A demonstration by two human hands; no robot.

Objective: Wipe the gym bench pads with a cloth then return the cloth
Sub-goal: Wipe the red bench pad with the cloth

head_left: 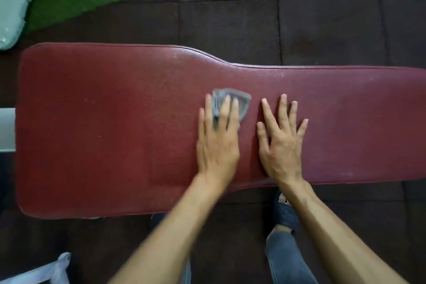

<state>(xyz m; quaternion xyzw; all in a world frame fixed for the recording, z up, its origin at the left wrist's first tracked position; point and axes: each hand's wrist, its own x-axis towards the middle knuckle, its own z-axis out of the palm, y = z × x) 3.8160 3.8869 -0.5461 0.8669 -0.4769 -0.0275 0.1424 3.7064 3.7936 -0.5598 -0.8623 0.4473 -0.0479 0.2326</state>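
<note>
Head view, looking straight down on the dark red, grained vinyl gym bench pad (115,122), a long counter with a wide end to the left that narrows toward the right.

Left hand (217,143): flat, fingers straight, pressing the small grey crumpled cloth (239,102) onto the pad near its middle. The cloth shows beyond and between the fingers. The hand grasps nothing; it looks to be holding the cloth down by palm pressure so it drags with a stroke. The hand is slightly blurred, which suggests wiping is under way.

Right hand (280,145): released, fingers splayed flat on the bare pad just beside the left hand and apart from the cloth. Probably a brace for the person leaning over the near edge.

Judgement: mid-wipe; faint pale specks show near the far edge. Return of the cloth not yet due.

Below the near edge: dark rubber floor tiles (334,18), a dark sandal (285,213).
</note>
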